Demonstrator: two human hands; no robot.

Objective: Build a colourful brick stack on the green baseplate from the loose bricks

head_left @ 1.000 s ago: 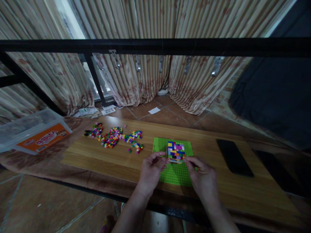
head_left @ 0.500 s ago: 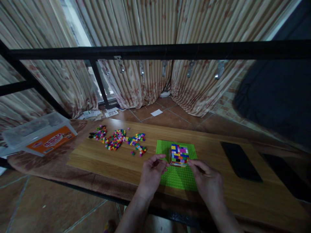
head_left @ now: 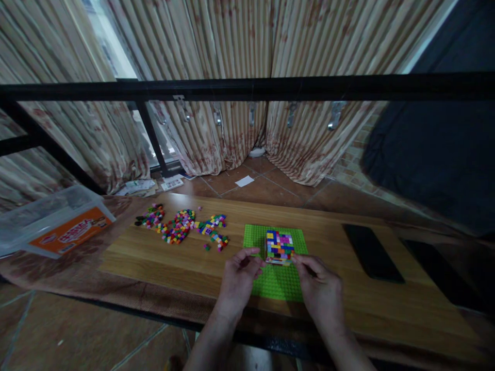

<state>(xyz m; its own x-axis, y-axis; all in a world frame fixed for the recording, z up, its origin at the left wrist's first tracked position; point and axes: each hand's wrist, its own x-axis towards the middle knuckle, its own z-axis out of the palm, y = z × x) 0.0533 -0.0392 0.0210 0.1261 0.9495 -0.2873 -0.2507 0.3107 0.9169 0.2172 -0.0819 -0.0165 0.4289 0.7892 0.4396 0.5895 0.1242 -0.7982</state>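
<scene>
On the green baseplate [head_left: 276, 282] near the wooden tabletop's [head_left: 162, 255] front edge, a multicoloured brick block [head_left: 279, 245] is sitting, the left hand [head_left: 237, 281] curling thumb and forefinger just beside its left edge, the right hand [head_left: 320, 289] touching its near right corner, whether either is actually gripping it being impossible to tell, loose bricks [head_left: 180, 226] lying well apart to the left.

Both hands, left hand [head_left: 238, 278] and right hand [head_left: 319, 286], touch a multicoloured brick block [head_left: 279, 247] on a green baseplate [head_left: 277, 283].
</scene>
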